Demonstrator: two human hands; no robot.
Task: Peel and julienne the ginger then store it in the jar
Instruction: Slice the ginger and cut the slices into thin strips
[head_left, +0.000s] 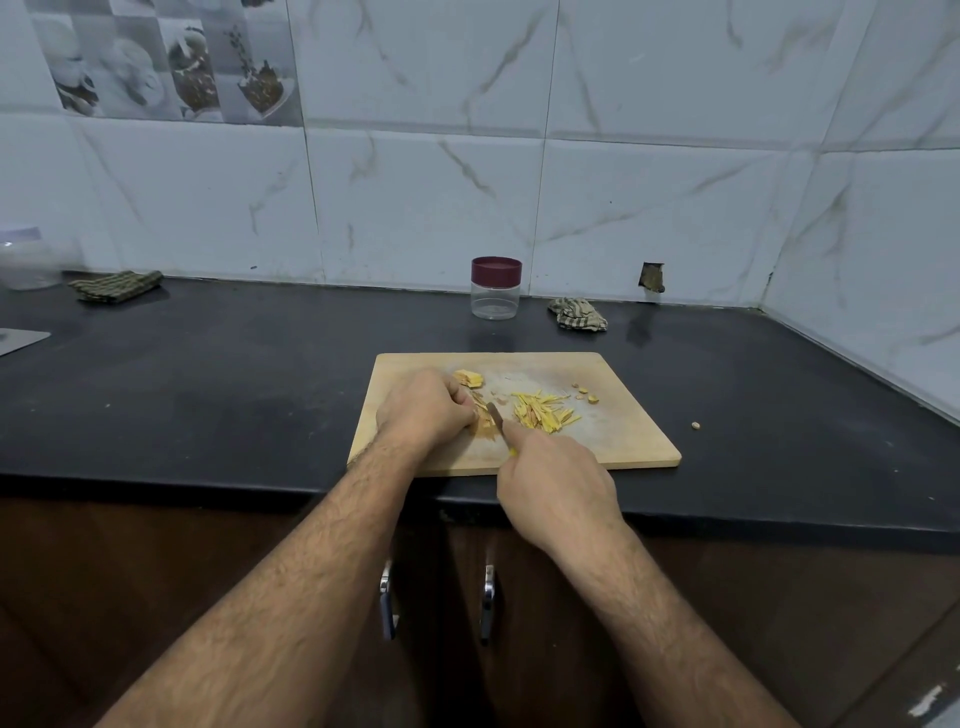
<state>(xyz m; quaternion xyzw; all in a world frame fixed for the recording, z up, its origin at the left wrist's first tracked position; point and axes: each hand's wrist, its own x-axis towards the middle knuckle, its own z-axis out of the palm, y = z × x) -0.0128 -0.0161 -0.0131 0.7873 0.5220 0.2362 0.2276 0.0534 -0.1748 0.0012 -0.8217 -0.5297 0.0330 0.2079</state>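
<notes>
A wooden cutting board (613, 436) lies on the black table (208, 384) just right of the frame's centre, its near edge close to the table's front edge. The person's left hand (423, 408) rests on the left part of the board with its fingers curled down, pressing on a piece of ginger (483, 423) that is mostly hidden beneath them. The right hand (556, 480) sits at the board's near edge, fingers wrapped around the handle of a small knife (496, 415); a bit of yellow handle shows at the thumb, and the blade points up and to the left, its tip beside the left fingertips and against the ginger. Right of the blade, in the middle of the board, lies a loose heap of thin yellow ginger strips (543, 410). A few thicker ginger slices (468, 378) sit just above the left hand, and some small ginger scraps (586, 392) lie further right on the board. One tiny scrap (696, 425) rests on the table just off the board's right edge. Behind the board, near the marbled wall tiles (649, 182), stands a clear jar (496, 288) with its maroon lid on; nothing is visible inside it. A crumpled checked cloth (577, 313) lies just to the right of the jar, and a folded checked cloth (117, 286) lies at the far left of the table beside a pale plastic container (28, 260) at the frame's left edge.
</notes>
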